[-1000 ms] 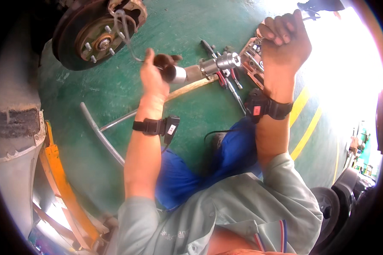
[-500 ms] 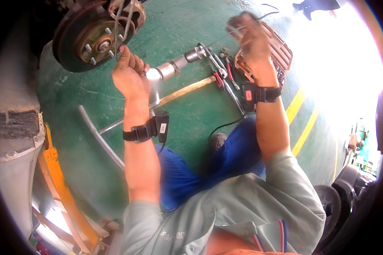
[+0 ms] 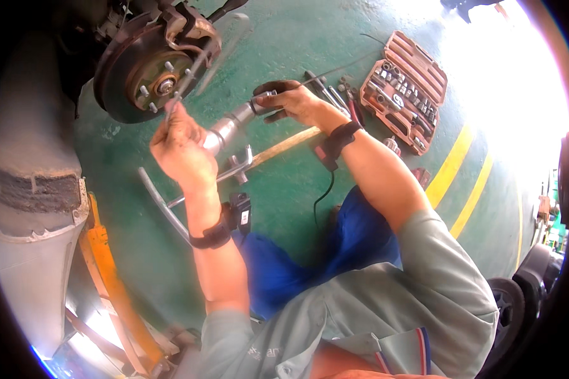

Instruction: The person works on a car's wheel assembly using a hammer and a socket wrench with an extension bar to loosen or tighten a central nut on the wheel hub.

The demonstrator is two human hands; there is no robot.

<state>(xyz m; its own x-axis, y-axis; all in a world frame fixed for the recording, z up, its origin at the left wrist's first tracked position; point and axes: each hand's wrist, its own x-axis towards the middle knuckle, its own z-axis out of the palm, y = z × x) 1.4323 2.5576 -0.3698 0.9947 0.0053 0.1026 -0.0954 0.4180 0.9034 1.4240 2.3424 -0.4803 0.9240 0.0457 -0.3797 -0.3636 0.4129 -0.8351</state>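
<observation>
My left hand is closed on a thin bent metal rod, blurred, which reaches up in front of the brake disc and its bare studs. Beyond my left wrist, a silver stepped cylindrical tool slants between my hands; its near end is partly hidden by the left hand. Its far, narrower end meets my right hand, whose darkened fingers are curled around it. Underneath lie a hammer with a wooden handle and a bent metal bar on the green floor.
An open brown socket case lies right of my right hand, with pliers beside it. A thin cable crosses the floor. An orange metal stand and a grey body panel are at left; a black wheel is at right.
My right hand has come from above the socket case to the far end of the silver tool. My left hand still grips the rod, which has tilted to the right.
</observation>
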